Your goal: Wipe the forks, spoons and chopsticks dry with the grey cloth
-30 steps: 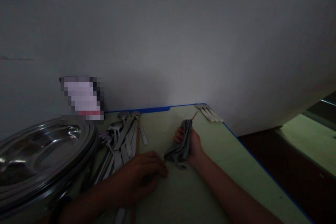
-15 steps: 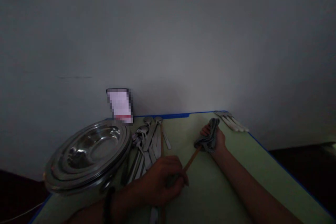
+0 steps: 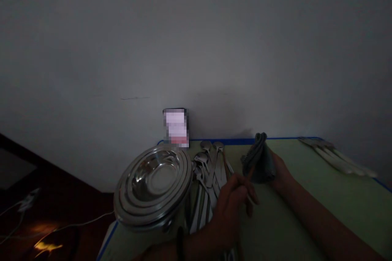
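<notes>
One grey cloth (image 3: 259, 159) is bunched in the closed right hand (image 3: 278, 170) near the table's (image 3: 306, 212) far edge. One thin wooden stick (image 3: 250, 170) runs into it, pinched by the left hand (image 3: 235, 200). Beside them at the left edge are a stack of steel bowls (image 3: 154, 182) and a heap of spoons (image 3: 208, 171), too many to count. About three white-handled utensils (image 3: 335, 158) lie at the far right corner.

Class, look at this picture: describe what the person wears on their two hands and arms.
Both hands are bare, with no gloves, and no rings can be made out in the dim light. The left hand has a thin dark band round its wrist. The right hand and its forearm show no sleeve, watch or band.
</notes>
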### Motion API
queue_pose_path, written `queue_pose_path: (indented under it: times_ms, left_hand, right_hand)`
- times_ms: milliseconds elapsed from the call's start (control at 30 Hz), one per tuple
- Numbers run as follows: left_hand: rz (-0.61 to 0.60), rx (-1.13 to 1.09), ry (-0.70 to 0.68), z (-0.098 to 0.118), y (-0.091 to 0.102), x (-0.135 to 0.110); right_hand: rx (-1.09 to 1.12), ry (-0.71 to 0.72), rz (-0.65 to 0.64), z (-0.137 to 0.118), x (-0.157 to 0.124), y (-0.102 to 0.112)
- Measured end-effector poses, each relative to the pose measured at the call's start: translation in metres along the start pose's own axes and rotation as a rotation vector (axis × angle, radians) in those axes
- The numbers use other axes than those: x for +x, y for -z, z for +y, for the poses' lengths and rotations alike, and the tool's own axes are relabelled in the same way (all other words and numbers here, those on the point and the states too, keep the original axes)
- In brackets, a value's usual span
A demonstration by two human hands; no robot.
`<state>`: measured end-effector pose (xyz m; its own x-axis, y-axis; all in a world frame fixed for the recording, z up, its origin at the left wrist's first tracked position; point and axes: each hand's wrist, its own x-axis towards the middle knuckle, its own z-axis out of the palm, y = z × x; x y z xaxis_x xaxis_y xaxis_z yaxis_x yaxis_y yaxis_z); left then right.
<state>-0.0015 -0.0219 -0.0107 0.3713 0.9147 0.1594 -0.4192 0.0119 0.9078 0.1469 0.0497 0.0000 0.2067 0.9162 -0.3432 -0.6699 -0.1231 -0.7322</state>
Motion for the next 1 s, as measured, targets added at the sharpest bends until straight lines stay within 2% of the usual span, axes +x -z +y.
queue_pose_path:
  times_ms: [100, 233, 367, 500, 767, 867, 1000]
  left_hand:
    - [-0.102, -0.019, -0.016, -0.011, 0.010, 0.009]
    - [-0.154, -0.002, -0.009, -0.013, 0.016, 0.010]
    - [-0.077, 0.097, 0.028, 0.000, 0.010, 0.006]
    - [-0.094, 0.124, 0.010, 0.015, 0.000, 0.005]
    - [0.006, 0.253, 0.071, 0.025, -0.002, 0.001]
    - [-0.022, 0.295, 0.084, 0.024, -0.003, 0.000]
    - [-0.126, 0.420, 0.040, 0.022, -0.003, -0.003]
  right_hand:
    - [-0.047, -0.107, 0.091, -0.004, -0.010, -0.009]
    - [-0.025, -0.115, 0.033, -0.005, -0.015, -0.012]
    - [0.088, -0.145, 0.018, -0.005, -0.012, -0.010]
    - [0.133, -0.113, 0.017, -0.007, -0.010, -0.010]
    - [0.179, -0.152, -0.074, -0.006, -0.006, -0.006]
    - [0.158, -0.146, -0.066, -0.006, -0.005, -0.006]
    - [0.078, -0.168, -0.070, -0.006, -0.006, -0.006]
